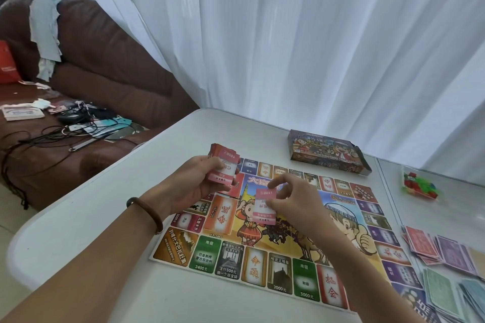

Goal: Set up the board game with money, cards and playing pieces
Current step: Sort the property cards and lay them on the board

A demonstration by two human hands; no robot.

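Note:
The colourful game board (262,257) lies flat on the white table (110,231). My left hand (199,186) grips a stack of red cards (225,162) above the board's far left corner. My right hand (294,204) pinches a single red card (266,207) over the board's middle. Piles of pink, purple and green play money (446,265) lie spread at the board's right. A clear bag of small coloured playing pieces (420,186) sits at the far right. The open game box (328,152) rests behind the board.
A brown leather sofa (105,73) stands to the left, strewn with cables, cards and a red bag (8,65). White curtains (315,34) hang behind the table. A seam in the tabletop runs near the right side.

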